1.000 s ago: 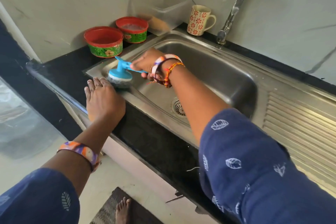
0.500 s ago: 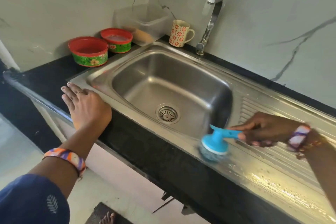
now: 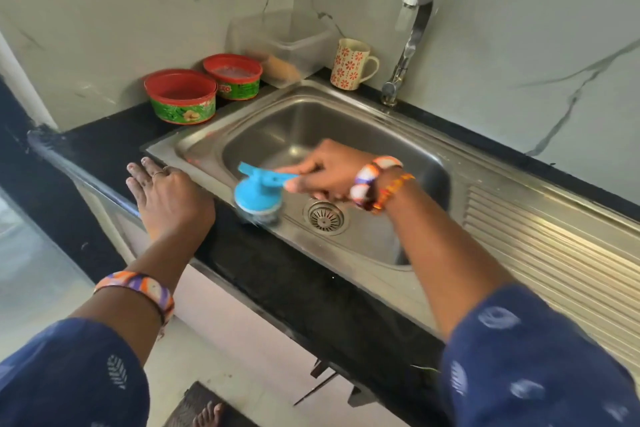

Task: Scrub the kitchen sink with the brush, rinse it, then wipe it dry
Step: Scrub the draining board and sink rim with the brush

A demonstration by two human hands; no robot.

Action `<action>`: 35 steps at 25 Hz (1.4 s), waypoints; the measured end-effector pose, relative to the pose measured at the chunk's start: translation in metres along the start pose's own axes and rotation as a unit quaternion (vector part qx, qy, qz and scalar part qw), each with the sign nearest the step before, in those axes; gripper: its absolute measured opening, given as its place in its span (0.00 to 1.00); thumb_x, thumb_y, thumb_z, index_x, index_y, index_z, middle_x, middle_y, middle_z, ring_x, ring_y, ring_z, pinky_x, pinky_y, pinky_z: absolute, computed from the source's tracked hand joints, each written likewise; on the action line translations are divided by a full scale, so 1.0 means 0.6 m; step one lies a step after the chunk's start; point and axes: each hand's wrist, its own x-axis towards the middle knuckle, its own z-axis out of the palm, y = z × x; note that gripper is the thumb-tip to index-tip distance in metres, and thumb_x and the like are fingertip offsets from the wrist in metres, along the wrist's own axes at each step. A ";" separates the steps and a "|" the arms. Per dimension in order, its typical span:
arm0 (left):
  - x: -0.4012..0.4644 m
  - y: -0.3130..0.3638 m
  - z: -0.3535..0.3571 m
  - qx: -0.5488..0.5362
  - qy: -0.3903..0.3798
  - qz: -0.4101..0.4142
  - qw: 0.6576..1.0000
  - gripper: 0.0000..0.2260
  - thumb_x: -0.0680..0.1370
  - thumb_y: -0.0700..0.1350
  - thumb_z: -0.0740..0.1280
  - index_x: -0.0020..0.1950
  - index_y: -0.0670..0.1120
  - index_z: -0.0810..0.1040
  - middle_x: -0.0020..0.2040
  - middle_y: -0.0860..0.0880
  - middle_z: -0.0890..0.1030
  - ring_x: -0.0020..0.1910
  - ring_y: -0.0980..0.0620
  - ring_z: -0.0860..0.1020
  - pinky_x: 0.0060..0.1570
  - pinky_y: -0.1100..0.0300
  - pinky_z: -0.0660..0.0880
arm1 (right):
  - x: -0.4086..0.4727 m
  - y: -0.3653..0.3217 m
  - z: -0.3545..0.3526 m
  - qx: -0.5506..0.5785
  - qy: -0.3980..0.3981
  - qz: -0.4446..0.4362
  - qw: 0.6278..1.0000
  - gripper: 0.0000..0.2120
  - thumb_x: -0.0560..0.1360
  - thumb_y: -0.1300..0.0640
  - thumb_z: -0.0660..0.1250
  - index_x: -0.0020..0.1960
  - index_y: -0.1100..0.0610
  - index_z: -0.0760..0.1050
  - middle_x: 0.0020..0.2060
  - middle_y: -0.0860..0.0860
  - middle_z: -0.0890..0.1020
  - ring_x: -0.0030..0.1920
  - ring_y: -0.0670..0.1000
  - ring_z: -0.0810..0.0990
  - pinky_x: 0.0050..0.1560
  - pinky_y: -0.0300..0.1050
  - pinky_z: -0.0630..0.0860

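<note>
The right hand (image 3: pixel 325 172) gripped the flat handle of the blue brush (image 3: pixel 258 192), fingers curled round its far end; the brush head rested on the near rim of the sink (image 3: pixel 349 107), at the front left of the basin, its bristle face turned down against the steel; motion blur hid the bristles themselves. The left hand (image 3: pixel 166 199) lay flat on the black counter (image 3: pixel 104 142) just beside the sink's left edge, fingers straight and together, holding nothing.

The brush appeared light and made of rigid plastic; the round head should take downward pressure without flexing, while the thin handle would probably twist if held only at its tip; the better hold would be close to the head, thumb on top. A wet handle would likely be slippery. The steel sink would be hard and smooth; the brush should glide easily over it and may skid on the curved rim.

The basin held a round drain (image 3: pixel 325 217) near its front; a ribbed draining board (image 3: pixel 554 246) ran to the right. A tap (image 3: pixel 412 45) stood behind the basin, with no water visible from it; a patterned mug (image 3: pixel 351 64) stood beside it, then a clear plastic box (image 3: pixel 280 45) and two red tubs (image 3: pixel 181 95) along the marble-patterned wall. Scrubbing seemed under way; rinsing and drying remained.
</note>
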 end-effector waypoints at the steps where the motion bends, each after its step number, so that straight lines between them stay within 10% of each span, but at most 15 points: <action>1: -0.001 0.000 0.000 -0.001 -0.001 0.003 1.000 0.25 0.78 0.37 0.55 0.75 0.32 0.56 0.77 0.37 0.51 0.77 0.40 0.46 0.75 0.49 0.43 | -0.041 0.024 -0.012 0.014 -0.020 0.019 1.000 0.15 0.76 0.56 0.66 0.62 0.54 0.77 0.22 0.47 0.72 0.19 0.41 0.65 0.22 0.32 0.62; 8: -0.007 0.007 0.000 0.006 -0.012 0.007 1.000 0.25 0.79 0.39 0.54 0.75 0.32 0.54 0.76 0.36 0.52 0.76 0.40 0.49 0.75 0.49 0.45 | -0.303 0.141 -0.048 0.127 -0.007 0.250 0.960 0.11 0.74 0.56 0.68 0.48 0.40 0.80 0.25 0.50 0.75 0.23 0.45 0.66 0.23 0.35 0.63; 17: -0.002 0.005 0.000 -0.001 -0.008 0.021 1.000 0.25 0.78 0.37 0.55 0.74 0.31 0.56 0.76 0.35 0.55 0.76 0.40 0.51 0.75 0.50 0.47 | 0.034 -0.006 0.040 -0.002 0.100 0.012 0.995 0.16 0.77 0.58 0.65 0.65 0.59 0.75 0.31 0.45 0.82 0.20 0.32 0.70 0.26 0.23 0.64; 35: 0.029 -0.007 -0.031 -0.057 -0.016 0.012 0.998 0.27 0.78 0.35 0.54 0.76 0.33 0.48 0.77 0.36 0.47 0.77 0.40 0.44 0.75 0.49 0.43 | -0.180 0.082 0.017 0.154 0.112 0.149 0.970 0.14 0.76 0.59 0.65 0.61 0.52 0.77 0.24 0.50 0.69 0.19 0.40 0.62 0.20 0.31 0.59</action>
